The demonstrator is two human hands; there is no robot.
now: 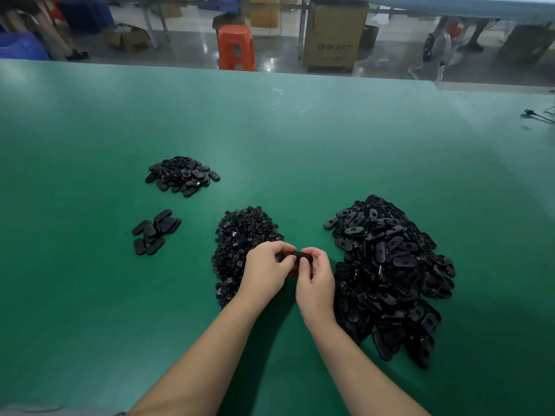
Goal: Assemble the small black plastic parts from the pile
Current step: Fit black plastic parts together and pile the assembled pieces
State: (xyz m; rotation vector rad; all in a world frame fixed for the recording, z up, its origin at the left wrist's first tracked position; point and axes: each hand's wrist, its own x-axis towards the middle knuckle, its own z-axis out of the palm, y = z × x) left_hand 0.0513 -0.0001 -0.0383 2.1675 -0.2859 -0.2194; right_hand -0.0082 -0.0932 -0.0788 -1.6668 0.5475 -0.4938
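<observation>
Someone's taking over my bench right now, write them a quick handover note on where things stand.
Left hand and right hand: both pinch one black oval part between them, above the green table.
Supplies: big pile of oval parts on the right; pile of small round parts in the middle, partly under the hands.
Left side: a small cluster of ovals and a farther heap, possibly finished pieces; I cannot confirm.
Left: most of both supply piles remains.

Dim, even overhead light; soft glare on far matte green table top (285, 97), glossy grey floor (192, 40) reflects. Wide-angle bending at edges, background blurred, near corners darkened.
</observation>
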